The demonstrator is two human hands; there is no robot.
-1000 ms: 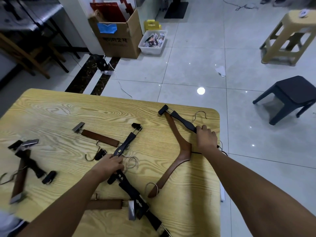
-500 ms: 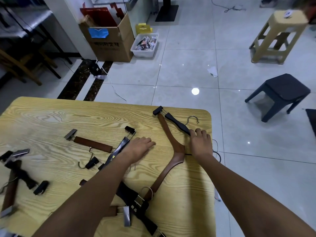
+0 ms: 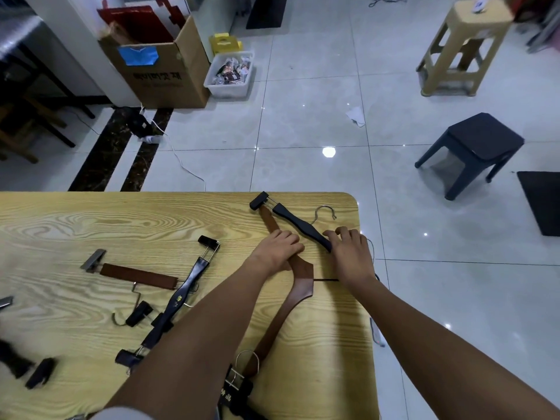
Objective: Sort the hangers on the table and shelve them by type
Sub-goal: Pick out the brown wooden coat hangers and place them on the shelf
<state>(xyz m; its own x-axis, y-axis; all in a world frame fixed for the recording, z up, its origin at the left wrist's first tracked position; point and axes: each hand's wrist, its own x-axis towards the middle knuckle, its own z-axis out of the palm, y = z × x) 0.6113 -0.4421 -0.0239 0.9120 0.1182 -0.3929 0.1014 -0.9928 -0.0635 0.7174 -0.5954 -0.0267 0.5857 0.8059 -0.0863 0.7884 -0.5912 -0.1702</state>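
Caller: Left hand (image 3: 277, 248) has come off the middle black clip hanger (image 3: 178, 298) and crossed to the right, and now it lands on the brown wooden hanger (image 3: 300, 286), on its upper arm!

Spotter: Fingers curl down over that arm, knuckles up. A grasp, I'd say, though the thumb is hidden.

Caller: And the right hand (image 3: 351, 253)?

Spotter: Same post as a second ago, near the right edge of the table (image 3: 91, 219). Its fingers are bent over the bar of the far black clip hanger (image 3: 298, 222), holding it just beside the brown one.

Caller: So both hands side by side, close but apart, each on its own hanger.

Spotter: Right. The far black one slants from its clip by the table's far edge down under the right hand, with its metal hook (image 3: 325, 212) poking out to the right. The brown wooden one bends at its middle and runs back toward the person, between the two forearms.

Caller: What's over on the left?

Spotter: The middle black clip hanger lies alone now, slanted, crossing the end of a brown clip hanger (image 3: 138, 275). Both are flat on the wood. There are more dark pieces at the left edge, too blurred to name.

Caller: Beyond the table?

Spotter: Tiled floor, a dark stool (image 3: 481, 144) on the right, a cardboard box (image 3: 163, 74) far left.
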